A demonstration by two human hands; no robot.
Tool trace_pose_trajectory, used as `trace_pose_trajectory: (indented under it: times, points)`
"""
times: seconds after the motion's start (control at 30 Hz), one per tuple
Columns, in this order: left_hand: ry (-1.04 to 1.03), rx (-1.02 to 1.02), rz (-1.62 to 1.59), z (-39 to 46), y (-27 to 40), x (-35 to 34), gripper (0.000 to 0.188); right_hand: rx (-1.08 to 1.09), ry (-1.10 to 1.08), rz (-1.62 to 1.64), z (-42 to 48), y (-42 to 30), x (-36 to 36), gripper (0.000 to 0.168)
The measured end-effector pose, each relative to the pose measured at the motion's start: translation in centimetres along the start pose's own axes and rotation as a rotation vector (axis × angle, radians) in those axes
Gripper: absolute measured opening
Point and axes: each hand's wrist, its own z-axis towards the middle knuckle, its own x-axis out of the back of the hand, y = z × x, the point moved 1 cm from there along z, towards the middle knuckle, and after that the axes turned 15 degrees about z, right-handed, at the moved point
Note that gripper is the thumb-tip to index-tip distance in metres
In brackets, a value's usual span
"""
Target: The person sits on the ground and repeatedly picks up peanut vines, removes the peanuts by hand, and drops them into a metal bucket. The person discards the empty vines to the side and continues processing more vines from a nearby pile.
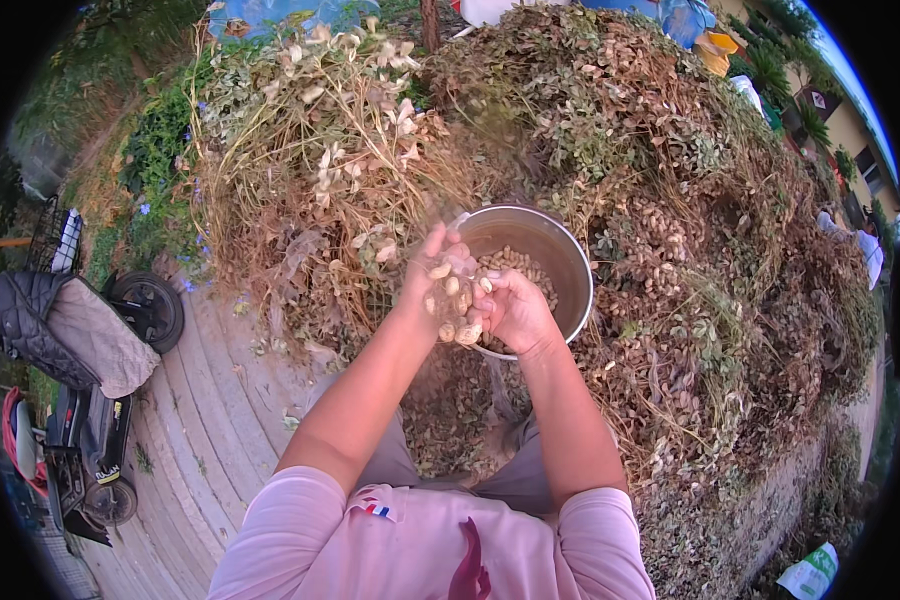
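My left hand point(424, 281) is closed on a cluster of peanuts in their shells point(457, 300), with thin roots about them. My right hand point(516, 307) touches the same cluster from the right, thumb and fingers on a peanut at its edge. Both hands are over the left part of a round metal pot point(586, 289), whose bottom holds many loose peanuts point(514, 262). Part of the pot's rim is hidden behind the hands.
Heaps of dried peanut plants point(330, 172) surround the pot, with more peanuts among them on the right point(660, 240). An electric scooter point(94, 427) stands on the paved ground at left. A white and green plastic bag point(810, 571) lies at lower right.
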Motion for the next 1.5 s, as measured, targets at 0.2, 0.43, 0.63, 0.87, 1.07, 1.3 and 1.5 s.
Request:
trace_pose_trajectory:
  times: [0.2,0.43,0.63,0.87,1.07,1.3,1.5]
  points:
    - [-0.094,-0.113,-0.258,0.3,2.2,1.4,0.026,0.228,-0.032,-0.236,-2.5,-4.1,-0.8,0.022]
    - [-0.056,-0.139,-0.213,0.2,1.8,0.2,0.032,0.612,0.259,-1.151,-2.3,-2.1,-1.5,0.045]
    - [0.044,-0.149,-0.071,0.3,1.4,-0.9,0.029,0.562,0.134,-1.078,-0.9,1.2,-2.4,0.044]
    - [0.175,-0.176,-0.009,-0.1,1.1,-1.0,0.030,0.456,-0.019,-0.300,0.2,2.4,-2.4,0.037]
    - [0.160,-0.133,0.056,0.1,0.2,-0.3,0.029,0.478,0.025,-0.458,-0.2,1.8,-2.4,0.038]
    - [0.219,-0.084,0.061,-0.6,-0.6,-1.4,0.028,0.538,0.151,-0.268,0.2,2.1,-2.5,0.021]
    - [0.255,-0.049,0.082,-1.3,-0.7,-2.3,0.031,0.407,0.270,0.049,0.9,2.0,-2.6,0.021]
